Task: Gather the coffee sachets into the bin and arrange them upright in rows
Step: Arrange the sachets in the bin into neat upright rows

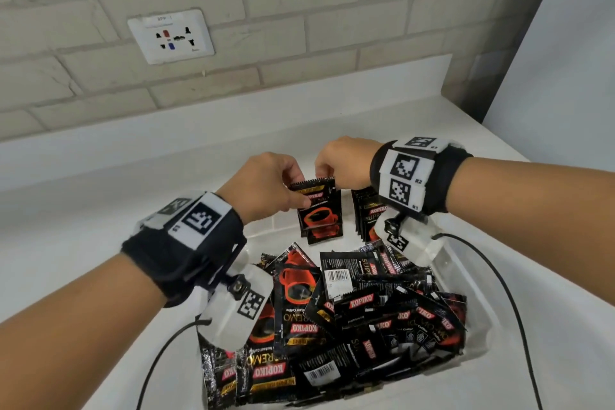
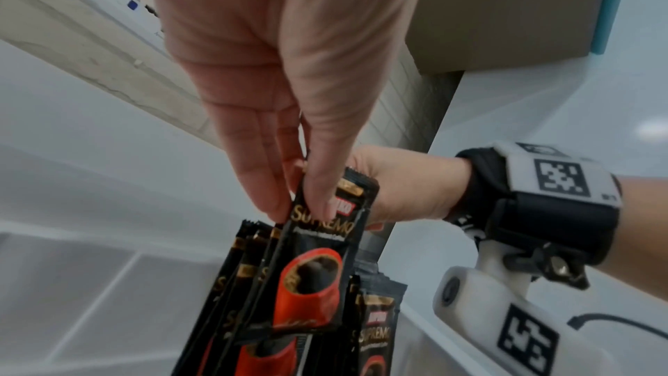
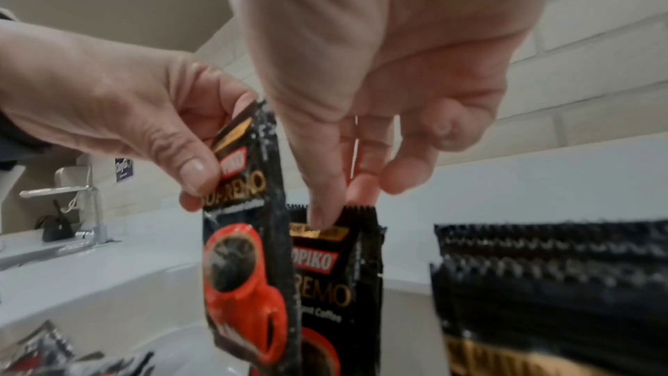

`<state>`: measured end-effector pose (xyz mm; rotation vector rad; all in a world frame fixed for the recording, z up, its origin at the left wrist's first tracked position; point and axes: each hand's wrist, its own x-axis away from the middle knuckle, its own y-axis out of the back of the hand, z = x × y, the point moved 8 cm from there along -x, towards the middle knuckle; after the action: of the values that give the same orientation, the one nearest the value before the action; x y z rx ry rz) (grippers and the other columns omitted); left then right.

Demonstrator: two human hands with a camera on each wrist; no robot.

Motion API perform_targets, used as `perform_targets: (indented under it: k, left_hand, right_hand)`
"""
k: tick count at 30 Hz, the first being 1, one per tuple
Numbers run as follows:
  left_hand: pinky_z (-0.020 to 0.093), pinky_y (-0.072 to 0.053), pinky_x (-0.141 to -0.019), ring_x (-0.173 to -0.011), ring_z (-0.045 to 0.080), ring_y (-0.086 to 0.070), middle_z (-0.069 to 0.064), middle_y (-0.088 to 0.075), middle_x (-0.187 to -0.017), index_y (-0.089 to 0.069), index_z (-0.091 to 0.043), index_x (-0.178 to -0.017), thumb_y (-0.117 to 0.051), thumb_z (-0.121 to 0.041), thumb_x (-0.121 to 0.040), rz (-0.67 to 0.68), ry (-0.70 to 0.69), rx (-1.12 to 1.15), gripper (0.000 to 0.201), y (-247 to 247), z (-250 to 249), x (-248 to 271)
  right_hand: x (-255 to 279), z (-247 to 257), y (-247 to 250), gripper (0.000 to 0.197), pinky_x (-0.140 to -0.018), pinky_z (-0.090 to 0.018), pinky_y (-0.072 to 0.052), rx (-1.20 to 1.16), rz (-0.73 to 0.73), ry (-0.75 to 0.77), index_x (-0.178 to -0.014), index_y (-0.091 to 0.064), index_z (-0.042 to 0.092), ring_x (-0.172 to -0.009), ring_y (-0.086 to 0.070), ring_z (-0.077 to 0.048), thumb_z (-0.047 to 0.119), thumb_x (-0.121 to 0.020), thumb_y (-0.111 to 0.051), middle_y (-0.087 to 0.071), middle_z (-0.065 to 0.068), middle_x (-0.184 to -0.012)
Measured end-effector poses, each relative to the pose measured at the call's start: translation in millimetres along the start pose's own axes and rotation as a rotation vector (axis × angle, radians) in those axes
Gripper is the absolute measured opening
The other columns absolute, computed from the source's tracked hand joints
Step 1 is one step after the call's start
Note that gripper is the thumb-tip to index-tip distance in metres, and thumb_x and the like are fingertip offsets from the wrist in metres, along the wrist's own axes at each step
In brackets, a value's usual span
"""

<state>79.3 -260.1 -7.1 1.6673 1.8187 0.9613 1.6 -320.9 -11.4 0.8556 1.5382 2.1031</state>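
A translucent white bin (image 1: 263, 225) on the counter holds a loose pile of black Kopiko sachets (image 1: 349, 309). At its far end stand two upright groups of sachets, one in the middle (image 1: 321, 226) and one at the right (image 1: 366, 213). My left hand (image 1: 299, 188) pinches the top of one sachet (image 2: 314, 282) between thumb and fingers and holds it upright against the middle group. My right hand (image 1: 327, 173) pinches the serrated top of the standing sachet (image 3: 336, 282) just behind it. The right group (image 3: 542, 282) stands apart from both hands.
The bin sits on a white counter (image 1: 100, 210) below a brick wall with a socket plate (image 1: 171, 36). Black cables (image 1: 499, 276) trail from both wrist mounts beside the bin. A tap (image 3: 72, 196) stands far left, a cardboard box (image 2: 506, 10) at the right.
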Motion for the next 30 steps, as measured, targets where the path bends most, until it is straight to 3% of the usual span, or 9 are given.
perform_targets:
  k: [2, 4, 7, 10, 14, 19, 21, 24, 30]
  left_hand:
    - [0.008, -0.040, -0.045, -0.041, -0.004, -0.053, 0.003, -0.065, -0.073, -0.054, -0.018, -0.068, -0.078, -0.011, -0.073, 0.019, 0.003, 0.012, 0.025, -1, -1, -3]
    - [0.008, -0.040, -0.044, -0.041, -0.004, -0.052, 0.000, -0.063, -0.069, -0.055, -0.018, -0.068, -0.077, -0.011, -0.074, 0.044, 0.020, -0.023, 0.024, -7, 2, -5]
    - [0.009, -0.039, -0.043, -0.050, 0.005, -0.053, -0.004, -0.057, -0.063, -0.051, -0.018, -0.068, -0.076, -0.012, -0.075, 0.071, 0.049, -0.124, 0.027, -19, 9, -7]
    - [0.017, -0.042, -0.052, -0.051, 0.008, -0.052, -0.005, -0.055, -0.061, -0.047, -0.017, -0.067, -0.076, -0.015, -0.076, 0.085, 0.073, -0.185, 0.030, -29, 15, -9]
    - [0.021, -0.041, -0.054, -0.052, 0.012, -0.052, -0.004, -0.053, -0.059, -0.043, -0.017, -0.067, -0.076, -0.016, -0.076, 0.081, 0.091, -0.230, 0.034, -35, 17, -12]
    - [0.026, -0.043, -0.060, -0.057, 0.014, -0.051, -0.003, -0.049, -0.063, -0.039, -0.017, -0.072, -0.074, -0.025, -0.076, 0.081, 0.107, -0.346, 0.036, -37, 17, -13]
    - [0.028, -0.043, -0.062, -0.058, 0.014, -0.050, -0.003, -0.048, -0.063, -0.040, -0.015, -0.080, -0.073, -0.031, -0.076, 0.090, 0.123, -0.397, 0.037, -38, 18, -13]
    - [0.027, -0.042, -0.060, -0.065, 0.018, -0.054, -0.003, -0.046, -0.065, -0.039, -0.013, -0.090, -0.072, -0.037, -0.076, 0.085, 0.153, -0.449, 0.043, -40, 18, -11]
    - [0.023, -0.041, -0.050, -0.066, 0.021, -0.064, 0.000, -0.051, -0.071, -0.034, -0.010, -0.096, -0.069, -0.032, -0.078, 0.076, 0.222, -0.429, 0.045, -42, 21, -9]
  right_hand:
    - [-1, -3, 0, 0.023, -0.080, -0.030, -0.047, -0.044, 0.007, -0.006, -0.102, -0.065, 0.014, -0.091, -0.060, -0.021, 0.003, -0.086, -0.053, -0.065, -0.005, -0.105]
    - [-2, -4, -2, 0.018, -0.080, -0.030, -0.050, -0.098, 0.026, -0.006, -0.094, -0.065, 0.015, -0.074, -0.060, -0.015, 0.005, -0.088, -0.053, -0.067, -0.003, -0.103]
    - [-4, -5, -7, 0.016, -0.057, -0.016, -0.050, -0.163, 0.056, 0.000, -0.073, -0.060, 0.021, -0.057, -0.059, -0.008, 0.013, -0.088, -0.060, -0.069, -0.002, -0.094]
    - [-6, -4, -11, 0.008, -0.042, -0.010, -0.043, -0.133, 0.075, -0.003, -0.077, -0.062, 0.017, -0.053, -0.057, -0.007, 0.016, -0.084, -0.066, -0.070, -0.005, -0.090]
    - [-6, -3, -13, 0.003, -0.054, -0.019, -0.048, -0.139, 0.071, -0.007, -0.084, -0.066, 0.013, -0.047, -0.055, -0.006, 0.015, -0.084, -0.066, -0.071, -0.009, -0.088]
    - [-3, -1, -17, 0.005, -0.073, -0.032, -0.058, -0.161, 0.091, -0.011, -0.088, -0.067, 0.009, -0.073, -0.070, -0.020, 0.011, -0.086, -0.062, -0.071, -0.011, -0.089]
    - [-1, -1, -19, 0.005, -0.076, -0.034, -0.058, -0.161, 0.099, -0.004, -0.083, -0.065, 0.011, -0.074, -0.070, -0.020, 0.011, -0.086, -0.061, -0.071, -0.011, -0.086]
    - [1, 0, -19, 0.011, -0.078, -0.033, -0.057, -0.174, 0.098, 0.003, -0.075, -0.062, 0.015, -0.066, -0.066, -0.017, 0.011, -0.086, -0.062, -0.070, -0.009, -0.077]
    - [7, -2, -11, 0.006, -0.071, -0.024, -0.051, -0.197, 0.047, 0.014, -0.087, -0.067, 0.010, -0.066, -0.059, -0.011, 0.015, -0.084, -0.064, -0.070, -0.007, -0.080]
